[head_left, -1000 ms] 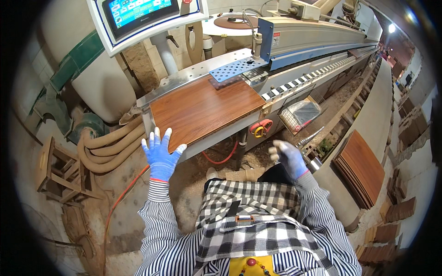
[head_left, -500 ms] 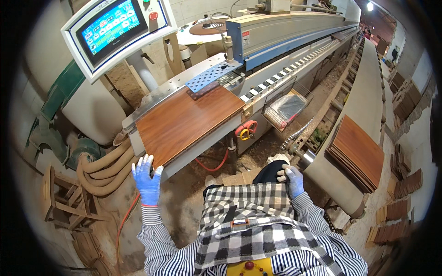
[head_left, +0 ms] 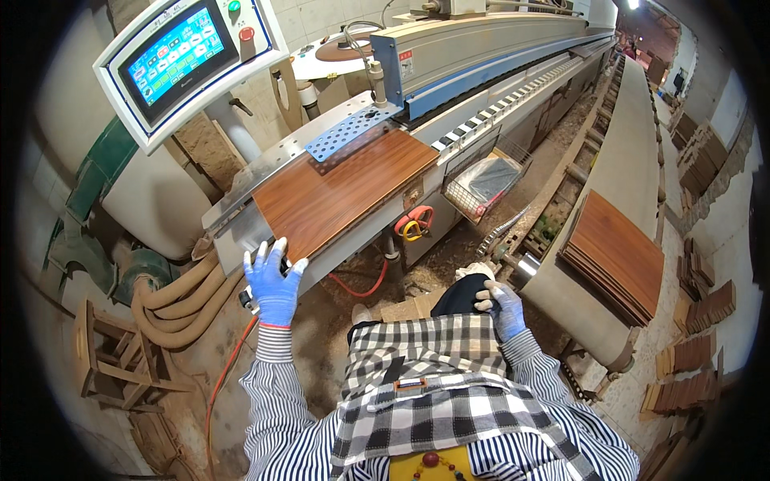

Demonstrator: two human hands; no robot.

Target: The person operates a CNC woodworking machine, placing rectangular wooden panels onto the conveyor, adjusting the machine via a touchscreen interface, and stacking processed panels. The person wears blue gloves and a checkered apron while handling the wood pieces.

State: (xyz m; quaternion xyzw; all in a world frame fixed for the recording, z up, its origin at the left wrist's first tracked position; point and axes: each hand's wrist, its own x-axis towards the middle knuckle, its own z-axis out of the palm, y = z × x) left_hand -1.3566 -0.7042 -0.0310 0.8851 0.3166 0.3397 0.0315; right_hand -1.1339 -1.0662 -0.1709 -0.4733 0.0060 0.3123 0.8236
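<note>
The left hand (head_left: 273, 284), in a blue glove, has its fingers spread wide at the near corner of the brown panel (head_left: 346, 191), which lies flat on the machine's tabletop (head_left: 241, 188) with its far end under the perforated plate (head_left: 350, 132), seemingly to steady it. The right hand (head_left: 504, 309) rests on the thigh, fingers loosely curled and holding nothing. A stack of panels (head_left: 615, 256) sits on the conveyor (head_left: 634, 160) to the right; the floor (head_left: 369, 280) is littered with sawdust, and a touchscreen (head_left: 178, 54) stands above.

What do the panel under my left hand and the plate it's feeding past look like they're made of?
The panel: probably laminated board, since its reddish-brown wood grain has an even, smooth sheen. The perforated plate: metal by its look, matt grey-blue with regular punched holes. The left hand rests at the panel's near edge.
</note>
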